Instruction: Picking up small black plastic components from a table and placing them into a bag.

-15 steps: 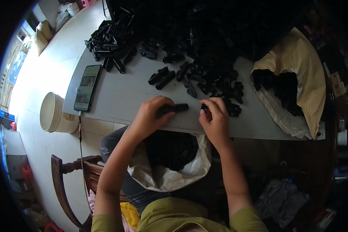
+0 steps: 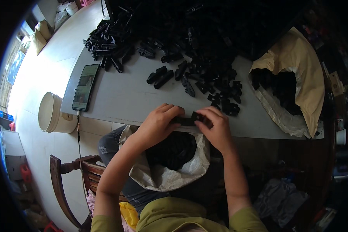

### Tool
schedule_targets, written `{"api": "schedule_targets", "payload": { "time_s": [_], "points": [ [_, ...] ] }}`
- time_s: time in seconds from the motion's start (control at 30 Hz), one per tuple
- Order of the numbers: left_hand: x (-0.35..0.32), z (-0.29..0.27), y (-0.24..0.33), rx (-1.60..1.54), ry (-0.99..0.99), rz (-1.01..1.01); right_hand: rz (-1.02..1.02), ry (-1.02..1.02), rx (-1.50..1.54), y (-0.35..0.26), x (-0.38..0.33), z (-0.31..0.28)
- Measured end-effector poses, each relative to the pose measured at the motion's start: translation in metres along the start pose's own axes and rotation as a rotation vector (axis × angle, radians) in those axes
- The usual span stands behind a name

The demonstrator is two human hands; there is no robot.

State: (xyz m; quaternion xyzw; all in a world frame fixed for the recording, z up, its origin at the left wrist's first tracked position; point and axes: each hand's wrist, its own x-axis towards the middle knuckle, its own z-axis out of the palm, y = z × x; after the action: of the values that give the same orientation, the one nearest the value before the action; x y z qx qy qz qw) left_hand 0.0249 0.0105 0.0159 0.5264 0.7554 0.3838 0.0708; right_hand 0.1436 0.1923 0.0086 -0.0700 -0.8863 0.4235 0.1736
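Note:
Over the table's near edge, my left hand [image 2: 157, 123] is closed round a long black plastic part [image 2: 185, 121]. My right hand [image 2: 217, 127] pinches a small black plastic piece [image 2: 197, 116] against that part's right end. The exact shape where the two meet is too dark to make out. Just beyond my hands lie loose small black pieces [image 2: 230, 108] and two longer black parts [image 2: 164, 79] side by side. Below my hands, a white woven sack [image 2: 174, 181] sits open on my lap with black parts inside.
A large heap of black parts [image 2: 112, 36] covers the far side of the grey table [image 2: 120, 91]. At the right stands an open tan sack [image 2: 307, 73] holding black pieces. A phone [image 2: 85, 87] with a cable lies at the left, near a white bucket [image 2: 48, 114] and wooden chair [image 2: 62, 185].
My hands have come together and slightly nearer to me. The small piece in my right hand now meets the end of the long part, which was apart from it before.

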Motion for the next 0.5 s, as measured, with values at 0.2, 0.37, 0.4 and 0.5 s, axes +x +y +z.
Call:
{"api": "schedule_targets", "payload": {
  "time_s": [0.2, 0.37, 0.4, 0.5],
  "points": [
    [-0.003, -0.003, -0.013, -0.169, -0.061, -0.103, -0.058, -0.202, -0.009, 0.002, -0.003, -0.01],
    [-0.001, 0.006, -0.016, -0.213, 0.034, -0.027, -0.129, -0.072, 0.035, 0.009, -0.006, 0.003],
    [-0.001, 0.005, -0.016, -0.213, 0.033, -0.024, -0.191, -0.02, 0.024, 0.01, -0.005, 0.008],
    [-0.005, 0.006, -0.016, -0.193, 0.067, -0.079, -0.264, 0.117, -0.006, 0.014, -0.01, 0.021]
  ]
}}
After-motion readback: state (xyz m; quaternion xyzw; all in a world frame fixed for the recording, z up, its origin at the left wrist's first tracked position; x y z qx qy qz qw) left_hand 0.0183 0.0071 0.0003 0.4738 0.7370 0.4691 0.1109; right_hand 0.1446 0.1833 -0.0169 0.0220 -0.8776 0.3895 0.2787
